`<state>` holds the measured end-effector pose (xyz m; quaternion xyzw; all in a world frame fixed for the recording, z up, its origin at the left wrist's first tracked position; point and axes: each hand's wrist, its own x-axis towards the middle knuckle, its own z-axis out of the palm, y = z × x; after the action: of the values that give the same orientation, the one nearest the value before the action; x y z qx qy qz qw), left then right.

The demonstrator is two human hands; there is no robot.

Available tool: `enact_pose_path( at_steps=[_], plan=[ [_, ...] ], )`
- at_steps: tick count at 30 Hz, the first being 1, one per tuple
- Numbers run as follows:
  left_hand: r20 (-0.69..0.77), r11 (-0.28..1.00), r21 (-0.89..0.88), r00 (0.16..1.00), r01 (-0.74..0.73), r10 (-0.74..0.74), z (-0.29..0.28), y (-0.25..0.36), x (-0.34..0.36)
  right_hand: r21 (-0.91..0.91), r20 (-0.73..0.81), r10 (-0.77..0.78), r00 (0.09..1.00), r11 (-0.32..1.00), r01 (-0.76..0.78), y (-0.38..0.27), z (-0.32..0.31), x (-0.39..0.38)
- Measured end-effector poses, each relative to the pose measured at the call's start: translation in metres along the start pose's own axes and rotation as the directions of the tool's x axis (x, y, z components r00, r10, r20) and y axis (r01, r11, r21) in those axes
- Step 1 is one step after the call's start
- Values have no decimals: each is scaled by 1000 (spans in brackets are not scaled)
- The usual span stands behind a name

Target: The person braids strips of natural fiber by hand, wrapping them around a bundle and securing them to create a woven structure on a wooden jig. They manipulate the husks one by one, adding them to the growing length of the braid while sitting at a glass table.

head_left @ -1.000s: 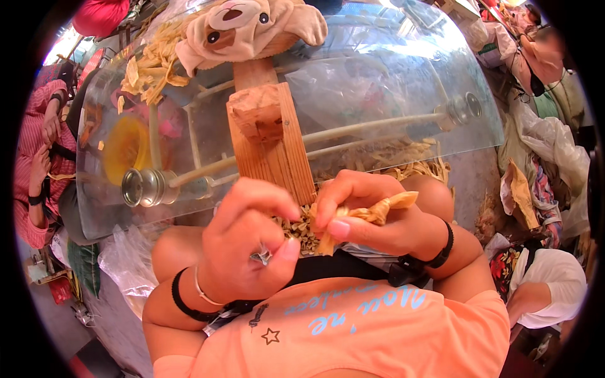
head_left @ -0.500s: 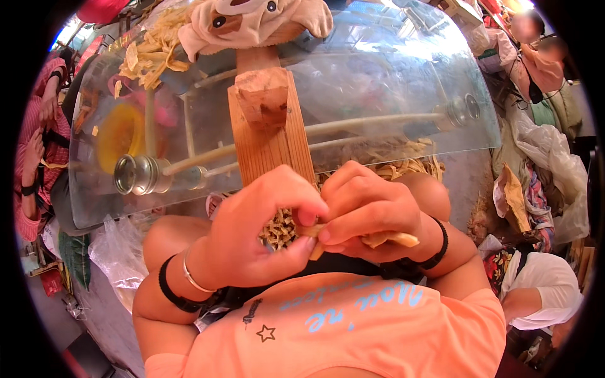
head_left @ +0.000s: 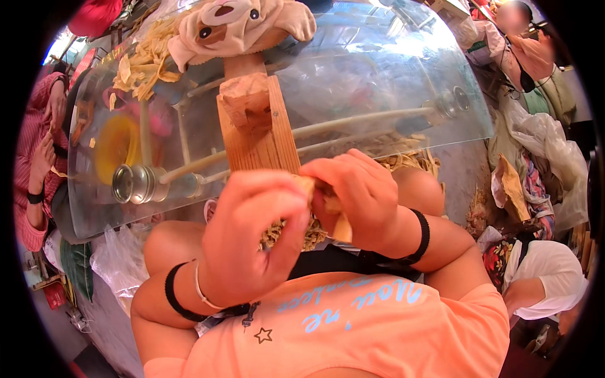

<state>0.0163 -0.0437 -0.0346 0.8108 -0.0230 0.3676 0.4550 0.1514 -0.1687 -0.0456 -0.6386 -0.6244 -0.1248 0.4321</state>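
Observation:
A pale yellow, dried-looking strip [head_left: 343,229] is pinched in my right hand [head_left: 364,192], its end sticking out below the fingers. My left hand [head_left: 249,230] meets the right at the fingertips, closed on the strip's other part near the thumb. Fingers partly cover the strip, and I cannot make out what material it is. Beneath and between my hands lies a heap of short, cut yellowish pieces [head_left: 313,236]; whatever holds them is mostly hidden. Just beyond my hands is a wooden board with a block on it [head_left: 263,142].
A glass tabletop [head_left: 378,94] spans the area ahead, with metal-ended legs beneath it. A plush dog-faced cover [head_left: 242,28] and loose yellow strips [head_left: 151,57] lie on its far side. One person in striped sleeves [head_left: 44,157] works at the left; another sits far right.
My hands have turned and lifted slightly, with the strip now more upright between them. The left hand has tilted away, and more of the cut heap shows.

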Motion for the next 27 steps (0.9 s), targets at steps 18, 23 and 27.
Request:
enact_pose_path(
  at_steps=[18, 23, 27],
  plan=[
    [255, 966, -195, 960, 167, -115, -47, -21, -4, 687, 138, 361, 922, 635, -352, -2, -18, -5],
    [356, 859, -280, 877, 429, -322, -60, -19, 5, 706, 168, 313, 935, 623, -336, 11, -14, -6],
    [373, 704, -373, 793, 604, -483, -46, -5, 3, 713, 253, 323, 912, 575, -402, 8, -10, -7]
  ],
)
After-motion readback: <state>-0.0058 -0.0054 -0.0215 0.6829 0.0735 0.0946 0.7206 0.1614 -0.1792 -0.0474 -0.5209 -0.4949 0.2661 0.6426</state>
